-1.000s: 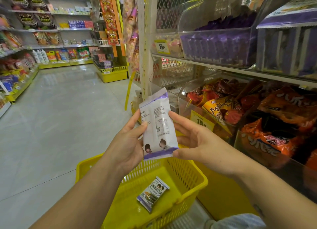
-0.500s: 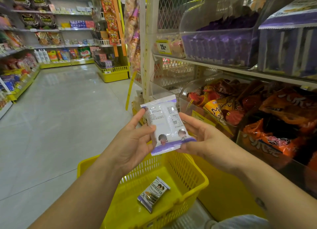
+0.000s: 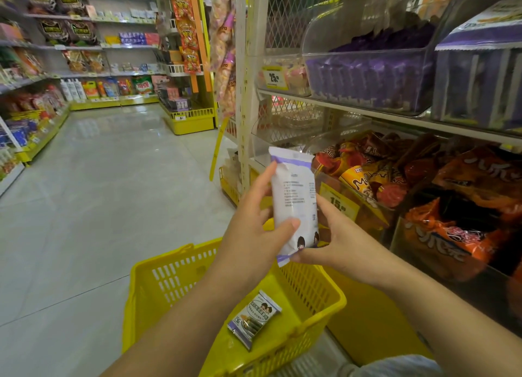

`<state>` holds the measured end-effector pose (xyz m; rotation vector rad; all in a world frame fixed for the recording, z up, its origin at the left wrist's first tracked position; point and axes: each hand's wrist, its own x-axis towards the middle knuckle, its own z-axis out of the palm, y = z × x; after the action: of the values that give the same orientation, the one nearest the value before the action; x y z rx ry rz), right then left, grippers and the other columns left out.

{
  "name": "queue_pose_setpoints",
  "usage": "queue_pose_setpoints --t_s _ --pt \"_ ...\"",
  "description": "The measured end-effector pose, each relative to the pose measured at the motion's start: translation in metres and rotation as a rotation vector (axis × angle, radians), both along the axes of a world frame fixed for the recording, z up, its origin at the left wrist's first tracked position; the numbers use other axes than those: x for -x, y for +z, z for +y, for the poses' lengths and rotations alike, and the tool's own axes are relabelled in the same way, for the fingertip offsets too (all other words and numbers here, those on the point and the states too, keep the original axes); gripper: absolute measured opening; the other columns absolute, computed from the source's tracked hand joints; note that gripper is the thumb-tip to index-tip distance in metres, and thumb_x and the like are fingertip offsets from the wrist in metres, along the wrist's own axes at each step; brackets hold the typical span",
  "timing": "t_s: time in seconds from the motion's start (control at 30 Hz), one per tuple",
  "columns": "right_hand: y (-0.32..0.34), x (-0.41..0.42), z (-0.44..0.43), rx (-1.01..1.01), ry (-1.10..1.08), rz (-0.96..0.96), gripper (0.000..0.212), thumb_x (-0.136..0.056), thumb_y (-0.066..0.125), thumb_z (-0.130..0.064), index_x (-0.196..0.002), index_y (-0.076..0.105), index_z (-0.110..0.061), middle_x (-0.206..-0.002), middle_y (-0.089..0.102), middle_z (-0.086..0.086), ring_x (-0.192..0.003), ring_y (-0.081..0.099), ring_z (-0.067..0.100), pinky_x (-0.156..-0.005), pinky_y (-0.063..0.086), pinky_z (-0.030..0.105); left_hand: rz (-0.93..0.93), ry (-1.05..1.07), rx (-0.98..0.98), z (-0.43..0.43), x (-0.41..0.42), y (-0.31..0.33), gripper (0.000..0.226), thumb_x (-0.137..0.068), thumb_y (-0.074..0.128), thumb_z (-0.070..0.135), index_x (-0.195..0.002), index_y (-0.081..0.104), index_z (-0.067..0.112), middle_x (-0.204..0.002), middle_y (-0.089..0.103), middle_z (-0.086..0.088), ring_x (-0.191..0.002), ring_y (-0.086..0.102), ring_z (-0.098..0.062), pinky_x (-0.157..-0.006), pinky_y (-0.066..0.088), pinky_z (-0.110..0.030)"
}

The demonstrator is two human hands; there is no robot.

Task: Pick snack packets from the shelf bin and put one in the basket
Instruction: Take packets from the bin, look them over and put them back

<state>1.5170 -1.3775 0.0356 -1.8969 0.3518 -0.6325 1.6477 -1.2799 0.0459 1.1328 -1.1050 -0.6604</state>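
Above the yellow basket [image 3: 158, 280], both the left hand [image 3: 248, 235] and right hand [image 3: 336, 244] hold a white snack packet [image 3: 293, 201] upright, fingers pinching its sides; another packet [image 3: 254, 318] lies near the basket's right rim.

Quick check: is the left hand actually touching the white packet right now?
Touching. The head view shows the left hand with its thumb lying across the white packet and a fingertip on its upper edge.

White snack packet [image 3: 293, 201]: back print too small to read; lower right corner covered by right hand [image 3: 339, 246], fingertips hidden behind it. Yellow basket [image 3: 169, 277]: near rim under left forearm [image 3: 197, 309], cut by bottom edge. Orange packets [image 3: 457, 235] cut by right edge.
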Motion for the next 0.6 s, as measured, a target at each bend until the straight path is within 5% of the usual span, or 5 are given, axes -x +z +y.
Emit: queue_pose_setpoints --t_s 0.17,0.27,0.5,0.6 --pt "-0.001 0.003 -0.005 -0.060 -0.069 0.044 0.087 -0.070 0.083 -0.005 -0.138 0.039 -0.036 -0.118 0.065 -0.018 -0.107 0.064 0.003 -0.081 0.056 0.022 -0.069 0.019 -0.031 0.000 -0.012 -0.003 0.072 -0.092 0.059 -0.003 -0.124 0.039 0.058 -0.130 0.056 0.018 -0.103 0.066 -0.001 -0.067 0.057 -0.021" --pt "0.003 0.005 -0.007 -0.151 -0.094 0.017 0.071 -0.080 0.072 -0.007 -0.139 0.041 -0.034 -0.107 0.071 -0.009 -0.098 0.070 0.015 -0.082 0.057 0.030 -0.006 0.014 -0.096 -0.001 -0.023 -0.006 0.067 -0.096 0.048 -0.006 -0.133 0.038 0.049 -0.125 0.059 0.019 -0.097 0.070 -0.003 -0.065 0.056 -0.020" --pt "0.007 0.002 0.006 -0.199 -0.070 0.007 0.045 -0.079 0.070 -0.022 -0.123 0.059 -0.026 -0.111 0.072 -0.005 -0.096 0.070 0.029 -0.079 0.058 0.047 -0.104 -0.101 -0.248 -0.002 -0.024 -0.015 0.063 -0.094 0.060 0.013 -0.109 0.042 0.072 -0.110 0.067 0.031 -0.102 0.067 0.002 -0.071 0.057 -0.020" --pt "0.006 0.001 0.007 -0.191 -0.078 0.007 0.043 -0.082 0.069 -0.016 -0.123 0.058 -0.027 -0.110 0.072 -0.004 -0.101 0.067 0.035 -0.083 0.054 0.053 -0.139 -0.126 -0.303 -0.001 -0.025 -0.016 0.078 -0.080 0.072 0.024 -0.132 0.031 0.065 -0.117 0.064 0.029 -0.109 0.063 0.003 -0.087 0.057 -0.027"
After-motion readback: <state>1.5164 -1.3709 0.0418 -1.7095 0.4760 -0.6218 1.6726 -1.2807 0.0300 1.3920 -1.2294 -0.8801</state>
